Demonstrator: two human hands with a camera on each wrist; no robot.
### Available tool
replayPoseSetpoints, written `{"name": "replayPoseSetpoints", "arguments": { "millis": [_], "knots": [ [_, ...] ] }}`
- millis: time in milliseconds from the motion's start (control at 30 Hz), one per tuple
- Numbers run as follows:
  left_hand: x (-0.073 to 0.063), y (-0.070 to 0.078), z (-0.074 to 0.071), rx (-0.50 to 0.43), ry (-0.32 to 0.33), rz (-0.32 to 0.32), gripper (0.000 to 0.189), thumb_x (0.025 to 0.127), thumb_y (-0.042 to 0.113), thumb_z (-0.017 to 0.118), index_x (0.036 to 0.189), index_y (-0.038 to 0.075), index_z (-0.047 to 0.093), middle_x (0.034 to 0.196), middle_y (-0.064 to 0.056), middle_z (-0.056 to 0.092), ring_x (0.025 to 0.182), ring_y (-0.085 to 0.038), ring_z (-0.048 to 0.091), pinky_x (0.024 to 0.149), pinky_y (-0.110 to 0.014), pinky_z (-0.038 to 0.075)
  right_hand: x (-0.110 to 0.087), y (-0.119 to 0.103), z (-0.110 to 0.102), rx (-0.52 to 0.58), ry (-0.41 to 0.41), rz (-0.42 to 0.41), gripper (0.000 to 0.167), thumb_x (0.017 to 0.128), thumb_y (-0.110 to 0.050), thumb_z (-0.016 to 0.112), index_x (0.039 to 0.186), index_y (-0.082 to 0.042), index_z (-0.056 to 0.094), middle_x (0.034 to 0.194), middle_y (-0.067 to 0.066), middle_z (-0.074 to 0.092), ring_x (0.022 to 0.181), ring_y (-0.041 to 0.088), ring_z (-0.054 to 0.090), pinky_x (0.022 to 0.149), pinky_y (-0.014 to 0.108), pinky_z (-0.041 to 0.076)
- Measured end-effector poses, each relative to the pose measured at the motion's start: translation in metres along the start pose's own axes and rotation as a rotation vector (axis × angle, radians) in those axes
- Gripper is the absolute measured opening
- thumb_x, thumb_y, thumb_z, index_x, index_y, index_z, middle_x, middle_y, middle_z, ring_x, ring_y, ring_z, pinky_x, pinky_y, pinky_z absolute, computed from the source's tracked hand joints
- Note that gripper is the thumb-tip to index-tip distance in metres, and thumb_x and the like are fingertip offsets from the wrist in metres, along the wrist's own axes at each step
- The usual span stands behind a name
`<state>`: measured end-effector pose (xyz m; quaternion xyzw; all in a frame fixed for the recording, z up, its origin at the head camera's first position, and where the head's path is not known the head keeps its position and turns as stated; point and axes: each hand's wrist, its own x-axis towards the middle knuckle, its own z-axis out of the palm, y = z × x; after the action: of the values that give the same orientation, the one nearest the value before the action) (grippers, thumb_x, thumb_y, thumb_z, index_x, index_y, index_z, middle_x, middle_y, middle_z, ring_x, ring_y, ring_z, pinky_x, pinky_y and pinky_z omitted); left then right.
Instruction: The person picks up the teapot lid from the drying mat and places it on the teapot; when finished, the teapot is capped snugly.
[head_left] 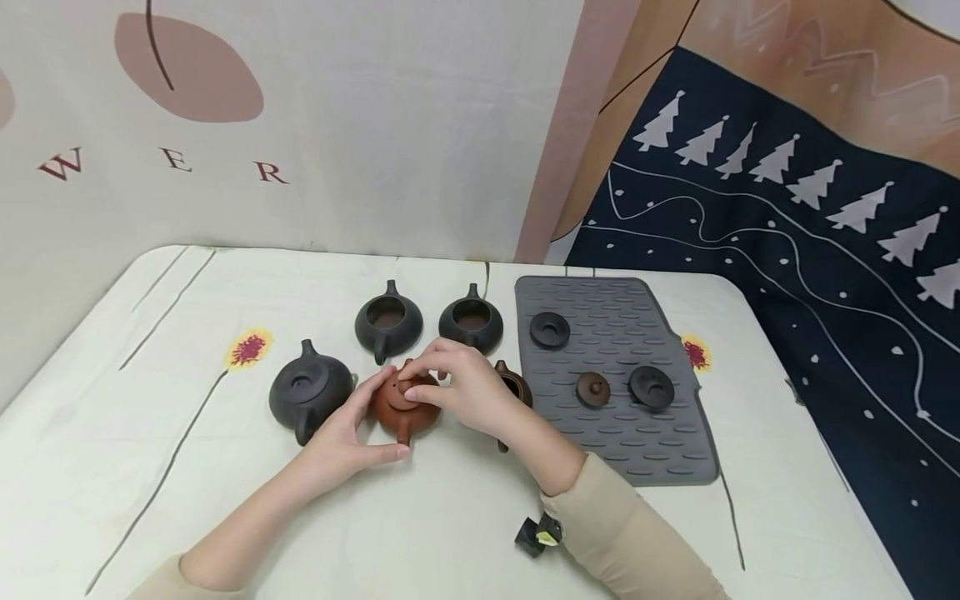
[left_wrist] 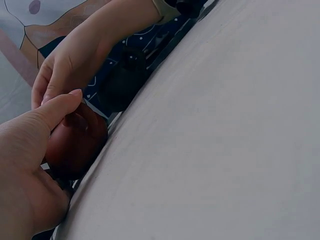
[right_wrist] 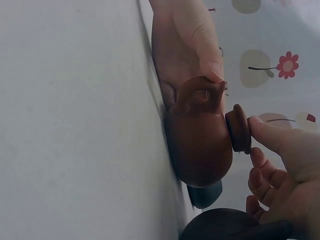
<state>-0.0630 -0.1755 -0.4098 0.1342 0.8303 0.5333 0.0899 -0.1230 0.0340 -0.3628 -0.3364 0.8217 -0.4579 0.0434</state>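
A reddish-brown teapot (head_left: pixel 425 419) stands on the cloth-covered table between both hands. My left hand (head_left: pixel 341 446) holds it, fingers along its far left side and thumb at the handle. With thumb and fingertips my right hand (head_left: pixel 472 392) pinches the matching lid (right_wrist: pixel 239 129) by its top. In the right wrist view the lid is on edge at the teapot's mouth, slightly tilted. Just left of the left hand is a dark lidded teapot (head_left: pixel 322 385). A brown open teapot (head_left: pixel 524 385) is partly hidden behind the right wrist.
Two dark open teapots, one on the left (head_left: pixel 366 335) and one on the right (head_left: pixel 493 332), stand farther back. On the right lies a grey mat (head_left: pixel 637 458) with two dark lids (head_left: pixel 550 330) and a brown lid (head_left: pixel 593 389). A small black device (head_left: pixel 531 537) sits by the right sleeve.
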Motion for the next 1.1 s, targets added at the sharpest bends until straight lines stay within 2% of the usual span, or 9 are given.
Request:
{"name": "replayPoseSetpoints", "arguments": {
  "millis": [233,600,867,1000,1100],
  "knots": [
    [0.001,0.001,0.0,0.008,0.002,0.002,0.098,0.075,0.026,0.084,0.152,0.015,0.025,0.153,-0.011,0.028,0.14,-0.034,0.023,0.109,-0.056,0.021,0.004,0.005,0.004,-0.03,-0.018,0.036,0.015,0.084,-0.016,0.075,0.099,-0.016,0.076,0.095,-0.009,0.06,0.083,0.012,0.053,0.07,0.024,0.045],
    [0.001,0.0,0.0,0.004,0.006,0.0,0.097,0.075,0.025,0.084,0.152,0.015,0.025,0.153,-0.01,0.028,0.14,-0.034,0.023,0.109,-0.056,0.02,0.007,0.009,0.007,-0.062,-0.039,0.068,0.015,0.084,-0.017,0.076,0.099,-0.018,0.076,0.097,-0.008,0.06,0.08,0.012,0.052,0.068,0.022,0.044],
    [0.001,0.0,0.0,-0.012,0.006,-0.001,0.097,0.076,0.023,0.084,0.152,0.014,0.025,0.153,-0.012,0.029,0.14,-0.035,0.023,0.109,-0.056,0.02,0.004,0.006,0.001,-0.053,-0.025,0.042,0.019,0.084,-0.016,0.075,0.103,-0.015,0.075,0.097,-0.008,0.063,0.085,0.013,0.055,0.072,0.025,0.046],
    [0.001,0.001,0.0,-0.011,0.011,-0.001,0.096,0.075,0.024,0.084,0.152,0.013,0.026,0.152,-0.012,0.03,0.139,-0.035,0.024,0.109,-0.056,0.02,-0.001,0.003,-0.007,-0.039,-0.003,0.019,0.019,0.084,-0.016,0.076,0.103,-0.014,0.074,0.099,-0.007,0.063,0.087,0.018,0.057,0.073,0.029,0.047],
    [0.0,0.002,0.001,-0.004,0.02,0.006,0.096,0.075,0.024,0.084,0.151,0.014,0.026,0.153,-0.011,0.029,0.14,-0.034,0.023,0.109,-0.056,0.021,-0.006,0.001,-0.015,-0.032,0.021,-0.013,0.019,0.083,-0.015,0.076,0.103,-0.012,0.074,0.096,-0.004,0.063,0.084,0.022,0.056,0.071,0.033,0.047]
  ]
}}
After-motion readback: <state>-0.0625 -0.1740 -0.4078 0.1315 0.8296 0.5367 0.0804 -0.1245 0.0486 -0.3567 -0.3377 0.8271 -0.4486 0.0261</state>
